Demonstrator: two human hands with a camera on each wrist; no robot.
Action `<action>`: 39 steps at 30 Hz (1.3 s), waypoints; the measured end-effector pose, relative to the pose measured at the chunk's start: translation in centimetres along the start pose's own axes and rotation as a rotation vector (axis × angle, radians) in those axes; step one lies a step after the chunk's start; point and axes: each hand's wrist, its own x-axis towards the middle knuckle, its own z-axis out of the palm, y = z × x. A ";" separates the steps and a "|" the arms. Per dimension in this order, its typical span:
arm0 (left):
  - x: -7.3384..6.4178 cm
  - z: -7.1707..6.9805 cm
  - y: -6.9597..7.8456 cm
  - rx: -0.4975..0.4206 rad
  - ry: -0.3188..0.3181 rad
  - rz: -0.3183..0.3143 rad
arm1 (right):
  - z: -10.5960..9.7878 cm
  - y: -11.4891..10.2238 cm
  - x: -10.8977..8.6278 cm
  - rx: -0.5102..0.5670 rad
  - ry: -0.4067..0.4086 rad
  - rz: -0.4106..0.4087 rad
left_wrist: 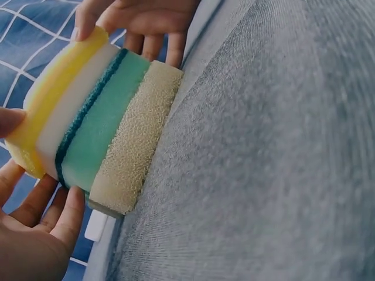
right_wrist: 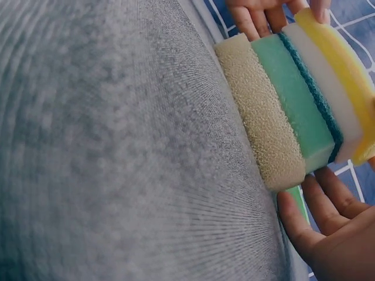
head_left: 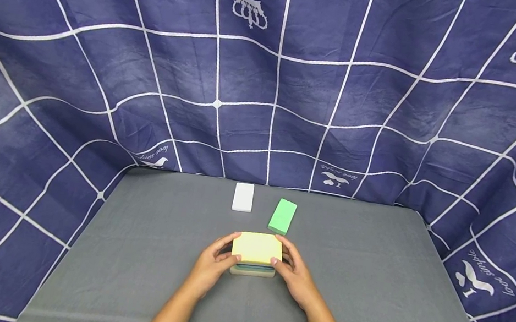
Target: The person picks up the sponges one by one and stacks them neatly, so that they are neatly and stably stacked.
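A stack of sponges stands on the grey tabletop between both hands. At the bottom is a beige porous sponge (left_wrist: pixel 137 137). Above it lies a green sponge (right_wrist: pixel 293 96) with a dark teal scouring layer on top. A white layer (left_wrist: pixel 73 102) comes over that, and a yellow sponge (head_left: pixel 257 247) tops the stack. My left hand (head_left: pixel 211 266) holds the yellow sponge by its left end, thumb at the near edge, other fingers along the stack's side. From the right end my right hand (head_left: pixel 294 276) grips the same sponge, thumb likewise at the near edge.
Beyond the stack, a white block (head_left: pixel 243 198) lies near the far edge of the grey table (head_left: pixel 148 256). A light green block (head_left: pixel 282 216) lies to its right, slightly angled. Blue curtain (head_left: pixel 308 90) with white lines hangs behind and at both sides.
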 end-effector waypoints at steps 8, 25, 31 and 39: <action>-0.2 0.1 -0.2 -0.001 -0.006 0.005 | 0.0 0.1 0.0 0.018 -0.016 0.001; -0.3 0.0 -0.4 0.038 -0.010 0.083 | 0.0 -0.1 0.0 0.018 0.018 -0.036; -0.4 0.0 -0.2 0.049 0.000 0.068 | -0.2 -0.5 0.0 0.005 0.004 -0.059; -0.4 0.0 -0.2 0.054 -0.003 0.085 | -0.5 -0.9 0.6 0.006 0.028 -0.079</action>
